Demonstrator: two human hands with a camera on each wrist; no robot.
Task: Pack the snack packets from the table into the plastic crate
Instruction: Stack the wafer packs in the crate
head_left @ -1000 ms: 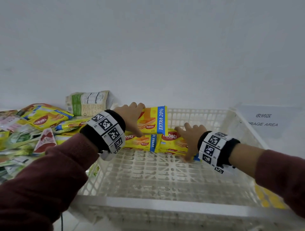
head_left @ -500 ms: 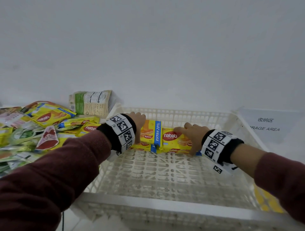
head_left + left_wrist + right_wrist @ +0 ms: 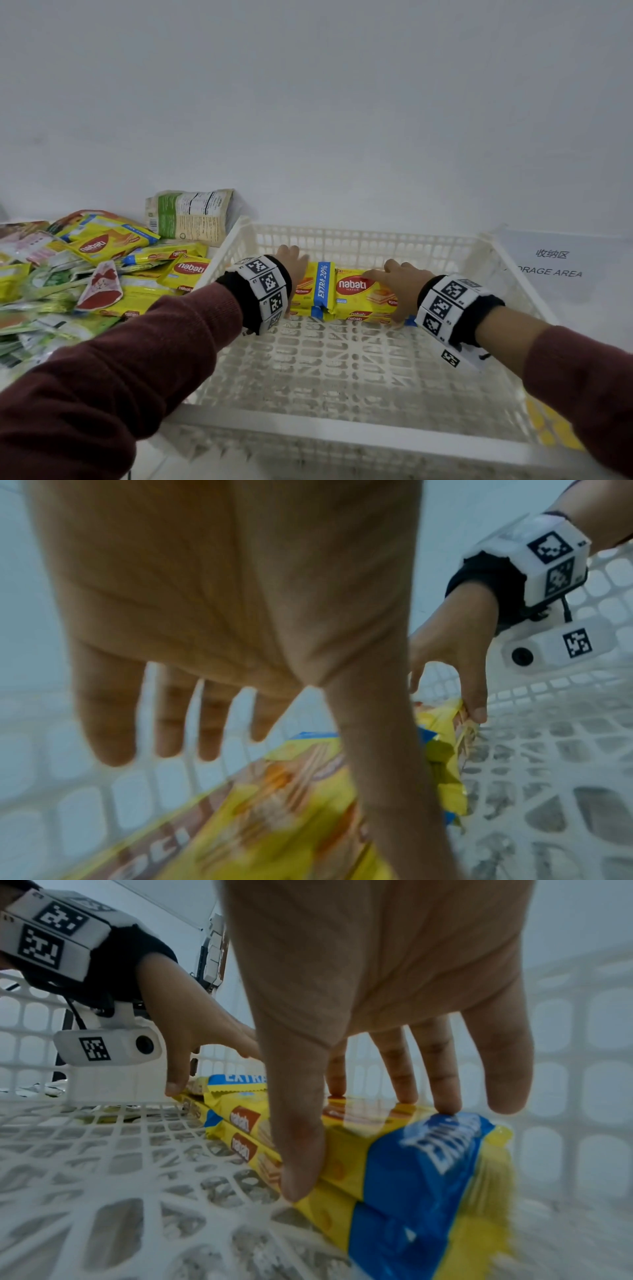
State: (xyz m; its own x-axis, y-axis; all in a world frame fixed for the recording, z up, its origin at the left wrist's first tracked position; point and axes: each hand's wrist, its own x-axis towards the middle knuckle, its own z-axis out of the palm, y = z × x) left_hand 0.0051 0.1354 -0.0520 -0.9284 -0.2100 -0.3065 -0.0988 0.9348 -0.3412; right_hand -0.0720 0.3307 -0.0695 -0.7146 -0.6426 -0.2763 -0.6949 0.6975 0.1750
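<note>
Two hands: I had both inside the white plastic crate [image 3: 373, 236], set apart at opposite ends of a row of yellow wafer packets [image 3: 356, 291].
Left hand [image 3: 293, 265]: fingers spread and straight above the left-end packet, thumb down at its near edge.
Right hand [image 3: 399, 286]: fingertips [image 3: 445, 1106] pressed on the top packet, thumb against the stack's near side.
Packets: stacked two high along the crate's far wall.
Table: a loose heap of snack packets [image 3: 99, 270] lay left of the crate.
Beyond: a "storage area" sign [image 3: 555, 263] sat to the crate's right.
</note>
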